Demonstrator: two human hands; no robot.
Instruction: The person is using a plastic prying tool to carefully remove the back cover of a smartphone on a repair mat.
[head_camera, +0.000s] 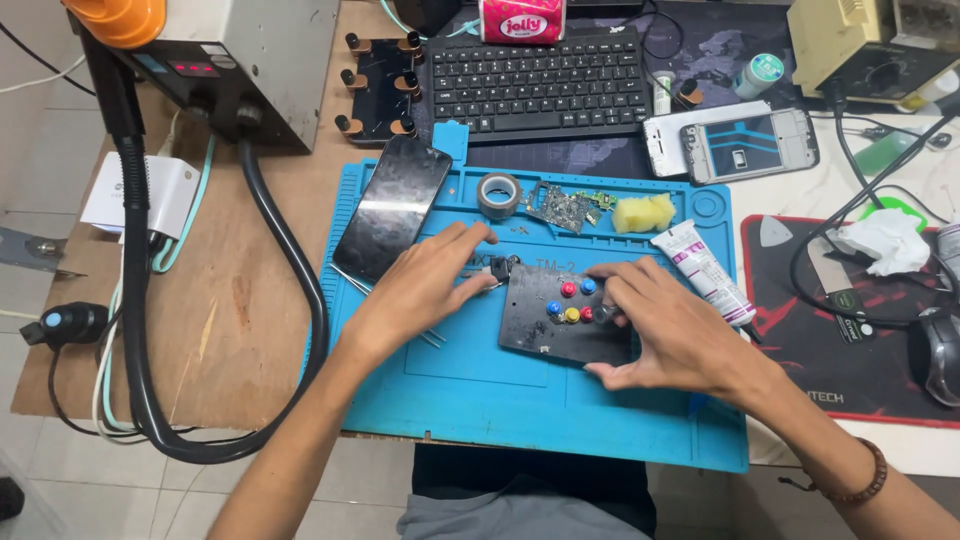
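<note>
At the centre of the frame a flat black rectangular holding plate (565, 318), studded with small red, blue and yellow round knobs, lies on a bright blue silicone work mat (480, 390) that covers the middle of the desk. The right hand (675, 330) is spread over the plate's right edge, thumb below and fingers curled onto the top beside the knobs, steadying it rather than closing around it. The left hand (420, 290) reaches in from the lower left with its fingers extended toward the plate's upper left corner; the fingertips seem to pinch something small and dark there, though what it is cannot be told. Thin metal tweezers (432, 338) lie on the mat under that hand. The step in hand looks like fitting or adjusting a small part at the plate's corner, so the next move would call for a fine, steady fingertip grip while the other hand keeps the plate from sliding. Left of centre a glossy black phone back panel (392, 205) rests tilted across the mat's upper edge. Along the mat's top lie a grey tape roll (498, 195), a small green circuit board (560, 207) and a yellow sponge (644, 212), with a white tube of adhesive (705, 272) just right of the right hand.
</note>
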